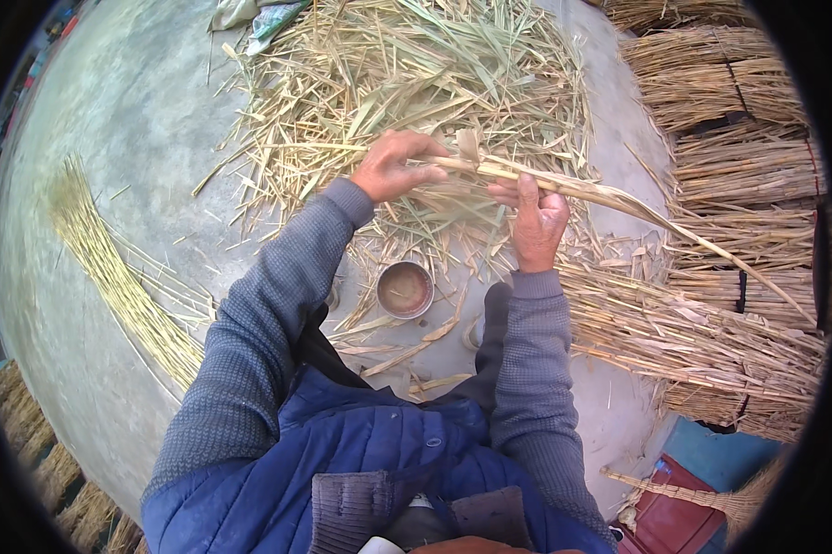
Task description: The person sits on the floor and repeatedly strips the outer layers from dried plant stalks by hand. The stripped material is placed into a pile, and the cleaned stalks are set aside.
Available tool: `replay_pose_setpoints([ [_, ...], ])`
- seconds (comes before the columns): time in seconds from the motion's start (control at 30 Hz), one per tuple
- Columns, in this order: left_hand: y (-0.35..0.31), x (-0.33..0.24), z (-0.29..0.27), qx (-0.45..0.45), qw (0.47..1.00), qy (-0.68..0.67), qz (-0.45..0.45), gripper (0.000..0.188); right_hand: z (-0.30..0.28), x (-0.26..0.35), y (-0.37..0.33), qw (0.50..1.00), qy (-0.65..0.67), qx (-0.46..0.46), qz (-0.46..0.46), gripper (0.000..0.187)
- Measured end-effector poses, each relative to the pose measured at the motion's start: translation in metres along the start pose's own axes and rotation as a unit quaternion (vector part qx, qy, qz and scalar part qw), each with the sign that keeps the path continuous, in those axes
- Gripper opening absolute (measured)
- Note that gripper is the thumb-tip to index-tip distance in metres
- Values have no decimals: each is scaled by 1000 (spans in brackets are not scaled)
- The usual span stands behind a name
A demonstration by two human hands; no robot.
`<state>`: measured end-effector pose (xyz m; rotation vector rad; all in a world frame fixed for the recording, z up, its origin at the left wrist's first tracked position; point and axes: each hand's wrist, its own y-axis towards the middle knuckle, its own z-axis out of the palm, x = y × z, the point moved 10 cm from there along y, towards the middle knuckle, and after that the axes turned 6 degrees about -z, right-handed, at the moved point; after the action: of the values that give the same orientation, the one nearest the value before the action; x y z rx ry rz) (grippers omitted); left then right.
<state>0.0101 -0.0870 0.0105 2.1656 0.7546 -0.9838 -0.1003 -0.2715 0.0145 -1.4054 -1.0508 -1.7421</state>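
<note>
A long dry stalk [610,192] with papery leaves lies across both hands, its thin end reaching out to the right. My left hand [395,166] grips it near its left end, thumb and fingers closed around it. Further along to the right, my right hand [534,220] pinches the same stalk, with the thumb on top. Between the hands a piece of dry leaf sheath [467,145] sticks up from the stalk. Beneath them spreads a heap of loose straw and leaf strips [397,74]. A small round bowl [405,290] with brownish contents stands between my legs.
To my right lies a bundle of unstripped stalks [693,337], beside stacked tied bundles [739,166]. A sheaf of cleaner yellow stalks [125,268] rests on the concrete floor [148,111] at left. A red case [670,508] and a straw broom [711,497] are at lower right.
</note>
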Motion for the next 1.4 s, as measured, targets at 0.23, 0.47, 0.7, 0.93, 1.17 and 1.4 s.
replay_pose_setpoints([
  [0.23, -12, 39, -5, 56, 965, -181, -179, 19, -1, 15, 0, 999, 0, -17, -29, 33],
  [0.47, -21, 78, -69, -144, 883, -390, -217, 18, -11, 13, -2, 999, -4, -31, -21, 36],
  [0.7, -38, 119, -142, -248, 771, -562, -165, 18, -30, -5, 1, 998, -48, -39, 5, 35],
  [0.93, -21, 46, -124, -169, 894, 399, -112, 34, -5, 1, -3, 1000, -17, 21, -11, 35],
  [1.17, -1, -48, -1, 35, 971, 212, 107, 24, 40, -10, -8, 998, 14, 61, 2, 27],
  [1.4, -18, 64, -25, 83, 943, 319, -41, 22, -32, 23, 9, 996, -57, -67, -26, 26],
])
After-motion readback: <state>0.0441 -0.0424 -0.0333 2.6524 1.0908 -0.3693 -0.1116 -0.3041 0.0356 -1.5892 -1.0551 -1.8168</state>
